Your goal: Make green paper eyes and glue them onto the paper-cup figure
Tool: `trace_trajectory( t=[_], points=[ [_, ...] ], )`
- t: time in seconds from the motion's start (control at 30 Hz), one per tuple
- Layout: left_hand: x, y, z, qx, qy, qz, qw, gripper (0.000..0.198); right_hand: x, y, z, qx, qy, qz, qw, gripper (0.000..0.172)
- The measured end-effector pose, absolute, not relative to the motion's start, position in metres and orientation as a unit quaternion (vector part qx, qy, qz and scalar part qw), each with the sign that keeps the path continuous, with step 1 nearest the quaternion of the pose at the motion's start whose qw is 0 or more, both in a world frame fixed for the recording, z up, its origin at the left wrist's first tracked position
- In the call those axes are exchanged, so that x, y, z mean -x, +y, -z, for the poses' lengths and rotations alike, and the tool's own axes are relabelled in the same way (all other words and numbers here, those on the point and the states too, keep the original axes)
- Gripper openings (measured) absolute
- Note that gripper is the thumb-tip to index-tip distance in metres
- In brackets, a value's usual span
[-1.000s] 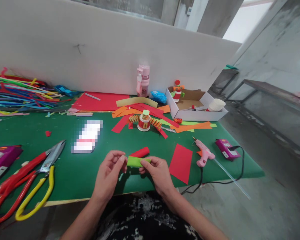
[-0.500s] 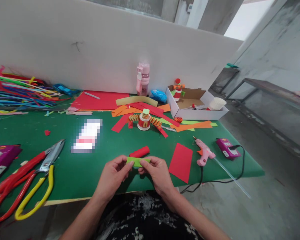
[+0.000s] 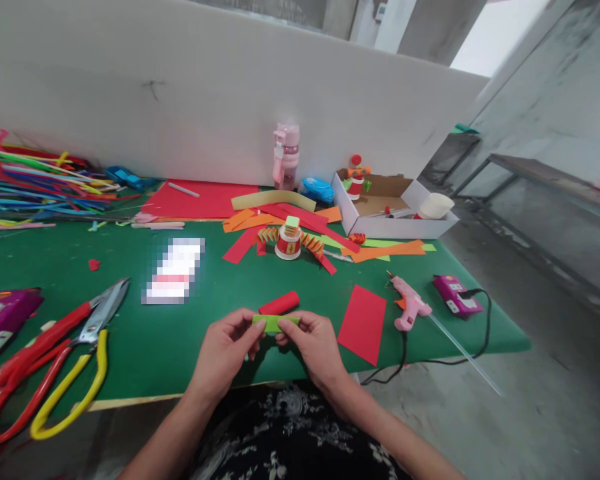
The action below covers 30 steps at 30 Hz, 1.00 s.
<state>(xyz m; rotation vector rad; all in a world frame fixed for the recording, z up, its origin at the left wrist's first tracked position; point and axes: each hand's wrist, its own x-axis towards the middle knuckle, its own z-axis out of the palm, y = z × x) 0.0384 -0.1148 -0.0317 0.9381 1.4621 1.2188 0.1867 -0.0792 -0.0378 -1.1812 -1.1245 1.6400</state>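
A small strip of light green paper [image 3: 272, 325] is stretched between both hands above the table's front edge. My left hand [image 3: 229, 347] pinches its left end, thumb on top. At the other end my right hand [image 3: 313, 345] grips it the same way. Just beyond the fingers lies a rolled red paper tube [image 3: 280, 303]. A flat red paper rectangle [image 3: 364, 325] rests to the right of my right hand. Farther back stands a red and white paper cup figure [image 3: 289, 244] with folded orange-green paper arms and a folded paper piece on top.
Scissors with red and yellow handles [image 3: 87, 333] lie at left, near a blurred-out bright rectangle [image 3: 175, 270]. A pink glue gun [image 3: 409, 303] with a cord is at right, by a purple power block [image 3: 457, 297]. Behind are paper strips [image 3: 385, 253], a bottle [image 3: 287, 157] and a white box [image 3: 395, 227].
Hardly anything differs. Both hands keep hold of the green paper strip in nearly the same spot, with only slight finger movement.
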Motion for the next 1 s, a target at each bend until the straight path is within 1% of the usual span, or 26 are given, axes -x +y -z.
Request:
trace_trajectory(
  t=[0.33, 0.63, 0.77, 0.9, 1.0],
  points=[
    [-0.039, -0.114, 0.030, -0.395, 0.599, -0.505, 0.481, 0.035, -0.186, -0.080, 0.034, 0.473, -0.500, -0.599, 0.409, 0.018],
    [-0.039, -0.115, 0.035, -0.385, 0.614, -0.502, 0.473, 0.032, -0.186, -0.082, 0.042, 0.471, -0.430, -0.664, 0.392, 0.028],
    [-0.039, -0.114, 0.035, -0.380, 0.618, -0.504, 0.469, 0.032, -0.184, -0.081, 0.039, 0.451, -0.412, -0.690, 0.388, 0.026],
    [-0.040, -0.115, 0.033, -0.402, 0.621, -0.500, 0.450, 0.029, -0.178, -0.081, 0.036, 0.452, -0.414, -0.681, 0.400, 0.023],
    [-0.040, -0.119, 0.033, -0.419, 0.632, -0.496, 0.423, 0.026, -0.176, -0.080, 0.036, 0.470, -0.409, -0.662, 0.416, 0.025]
  ],
)
